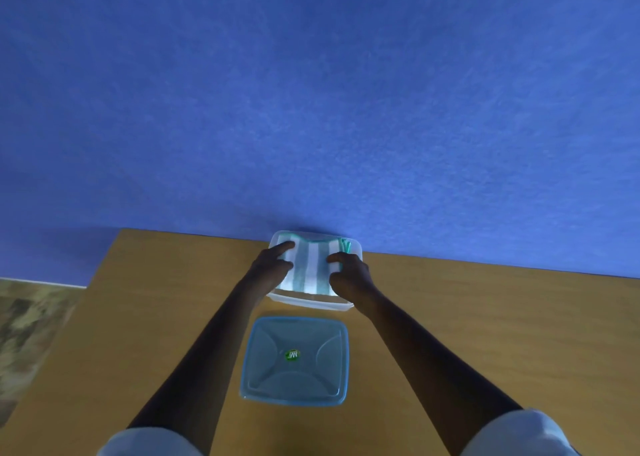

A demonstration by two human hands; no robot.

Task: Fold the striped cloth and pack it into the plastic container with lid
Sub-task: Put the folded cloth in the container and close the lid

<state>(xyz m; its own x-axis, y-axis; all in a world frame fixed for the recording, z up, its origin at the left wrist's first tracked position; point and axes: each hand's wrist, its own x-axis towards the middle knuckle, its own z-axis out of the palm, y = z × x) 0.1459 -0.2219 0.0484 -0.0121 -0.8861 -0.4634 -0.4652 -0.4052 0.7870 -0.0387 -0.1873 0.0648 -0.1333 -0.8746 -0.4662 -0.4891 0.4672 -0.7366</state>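
Folded striped cloth [309, 265] inside the clear plastic container [311, 302], white and teal bands running away from the camera, top of the fold rising a little above the container rim. Container standing at the far edge of the wooden table [467, 334], far side touching or almost touching the blue wall [311, 92]; cannot tell which.

Left hand [268, 268] on the left side of the cloth, fingers slightly spread, fingertips lying on top of the fabric, thumb side hidden. Right hand [348, 272] on the right side of the cloth, fingers bent and close together over the right edge of the fold. Both hands pressed against the cloth from opposite sides; real grip or only pressing, cannot tell.

Blue lid [294, 360] flat on the table just in front of the container, apart from it, a narrow strip of bare wood between the two, a small green sticker in the middle. Both forearms passing left and right of the lid, not touching it.

Wide bare tabletop to the right of the container and also to the left. Left table edge well apart from the container, with floor [31, 324] beyond it. Pale sleeves [519, 435] at the bottom corners.
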